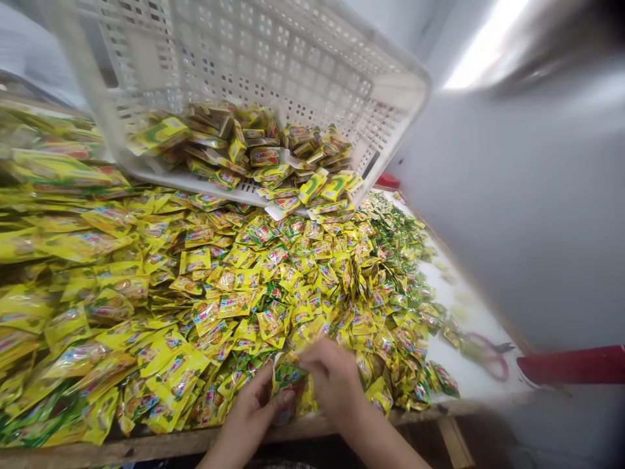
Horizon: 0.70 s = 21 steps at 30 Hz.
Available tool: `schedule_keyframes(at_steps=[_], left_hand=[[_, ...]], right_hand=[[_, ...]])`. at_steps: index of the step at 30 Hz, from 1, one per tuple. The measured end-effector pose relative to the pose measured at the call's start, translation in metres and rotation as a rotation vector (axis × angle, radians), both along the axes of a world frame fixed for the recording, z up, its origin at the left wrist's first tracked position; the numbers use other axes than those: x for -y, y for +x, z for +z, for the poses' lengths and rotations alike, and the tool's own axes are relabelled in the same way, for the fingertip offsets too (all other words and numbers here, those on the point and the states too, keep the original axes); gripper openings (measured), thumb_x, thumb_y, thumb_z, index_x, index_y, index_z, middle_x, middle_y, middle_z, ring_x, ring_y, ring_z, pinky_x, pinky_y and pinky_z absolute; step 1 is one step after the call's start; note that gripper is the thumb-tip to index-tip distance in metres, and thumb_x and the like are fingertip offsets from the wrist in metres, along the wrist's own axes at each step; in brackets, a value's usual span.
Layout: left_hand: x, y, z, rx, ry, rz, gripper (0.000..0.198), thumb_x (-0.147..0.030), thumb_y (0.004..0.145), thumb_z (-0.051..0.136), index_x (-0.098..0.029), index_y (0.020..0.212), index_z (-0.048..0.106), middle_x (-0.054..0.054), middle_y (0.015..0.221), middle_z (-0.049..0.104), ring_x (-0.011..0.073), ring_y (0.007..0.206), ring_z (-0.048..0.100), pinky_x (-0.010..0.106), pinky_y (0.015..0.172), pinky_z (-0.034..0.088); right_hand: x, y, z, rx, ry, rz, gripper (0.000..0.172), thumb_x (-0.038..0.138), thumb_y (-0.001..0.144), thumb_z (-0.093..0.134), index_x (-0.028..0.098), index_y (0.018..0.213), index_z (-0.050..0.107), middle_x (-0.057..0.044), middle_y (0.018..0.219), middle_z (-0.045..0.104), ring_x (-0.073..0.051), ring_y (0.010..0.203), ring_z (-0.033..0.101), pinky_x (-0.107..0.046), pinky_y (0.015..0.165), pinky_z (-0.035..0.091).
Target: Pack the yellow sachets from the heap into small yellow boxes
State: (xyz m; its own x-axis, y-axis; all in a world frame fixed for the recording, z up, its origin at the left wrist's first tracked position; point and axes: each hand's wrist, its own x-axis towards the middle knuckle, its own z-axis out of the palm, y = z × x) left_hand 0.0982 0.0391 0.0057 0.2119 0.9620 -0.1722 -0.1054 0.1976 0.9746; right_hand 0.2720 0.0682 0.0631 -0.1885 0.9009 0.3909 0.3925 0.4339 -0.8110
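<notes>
Fingers of the left hand (254,407) curl under a small bundle of sachets (288,378), thumb pressed to its lower face, while the right hand (332,381) closes its fingers on the bundle's upper edge from the other side. Both hands hold the same bundle at the near edge of the counter (469,374), just above the wooden lip.

Each sachet in it is a flat, glossy foil square, yellow with green borders and a red-and-white print; the print is too small to read. The bundle sits between the two palms, touching both.

Going from the left, larger yellow packets (58,241), blurred, lie in loose overlapping layers. Past them the heap of small sachets (293,273) spreads across the middle, crinkled and shiny, thinning to scattered pieces on the bare white surface at the right. Above the heap a white plastic crate (303,65) with a perforated lattice wall is tilted, more sachets lying along its lower side. At the far right, red-handled scissors (488,358) lie on the bare surface, and a red object (576,365) sits just beyond them.
</notes>
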Motion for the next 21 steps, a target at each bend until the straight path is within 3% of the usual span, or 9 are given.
schedule_keyframes(at_steps=[6, 11, 15, 18, 21], left_hand=[[-0.001, 0.003, 0.005, -0.036, 0.072, -0.002, 0.040, -0.032, 0.080, 0.072, -0.024, 0.118, 0.067, 0.005, 0.124, 0.068, 0.0296, 0.118, 0.058, 0.038, 0.102, 0.044], [-0.001, 0.001, 0.007, -0.090, 0.079, -0.029, 0.039, -0.032, 0.078, 0.073, -0.024, 0.116, 0.068, 0.006, 0.119, 0.070, 0.0300, 0.113, 0.061, 0.038, 0.101, 0.044], [-0.002, 0.001, 0.003, -0.052, 0.005, 0.023, 0.044, -0.034, 0.076, 0.074, -0.022, 0.118, 0.067, 0.007, 0.118, 0.071, 0.0296, 0.111, 0.062, 0.037, 0.098, 0.047], [-0.002, 0.001, 0.001, -0.023, -0.017, 0.034, 0.045, -0.036, 0.075, 0.075, -0.021, 0.117, 0.066, 0.008, 0.117, 0.071, 0.0294, 0.109, 0.063, 0.037, 0.096, 0.049], [-0.002, 0.003, 0.000, -0.046, -0.021, 0.046, 0.045, -0.036, 0.073, 0.076, -0.020, 0.114, 0.067, 0.008, 0.117, 0.072, 0.0298, 0.109, 0.063, 0.037, 0.097, 0.049]], right_hand=[[-0.009, 0.010, 0.029, 0.263, 0.003, 0.174, 0.013, 0.015, 0.080, 0.073, 0.025, 0.088, 0.075, -0.004, 0.101, 0.064, -0.020, 0.100, 0.053, -0.033, 0.087, 0.045], [-0.007, 0.003, 0.011, 0.331, -0.009, 0.223, 0.016, 0.010, 0.079, 0.071, 0.025, 0.076, 0.074, -0.003, 0.108, 0.063, -0.022, 0.109, 0.049, -0.038, 0.095, 0.041], [0.001, 0.003, -0.006, 0.323, -0.074, 0.216, 0.007, 0.023, 0.079, 0.076, 0.024, 0.085, 0.075, -0.005, 0.111, 0.064, -0.024, 0.108, 0.049, -0.039, 0.092, 0.043], [0.009, 0.006, -0.003, 0.354, -0.101, 0.204, 0.024, 0.032, 0.074, 0.081, 0.025, 0.095, 0.073, -0.006, 0.113, 0.063, -0.026, 0.109, 0.048, -0.040, 0.089, 0.043], [0.014, 0.008, 0.002, 0.392, -0.101, 0.154, 0.020, 0.029, 0.075, 0.080, 0.024, 0.093, 0.071, -0.006, 0.109, 0.062, -0.025, 0.104, 0.049, -0.039, 0.087, 0.044]])
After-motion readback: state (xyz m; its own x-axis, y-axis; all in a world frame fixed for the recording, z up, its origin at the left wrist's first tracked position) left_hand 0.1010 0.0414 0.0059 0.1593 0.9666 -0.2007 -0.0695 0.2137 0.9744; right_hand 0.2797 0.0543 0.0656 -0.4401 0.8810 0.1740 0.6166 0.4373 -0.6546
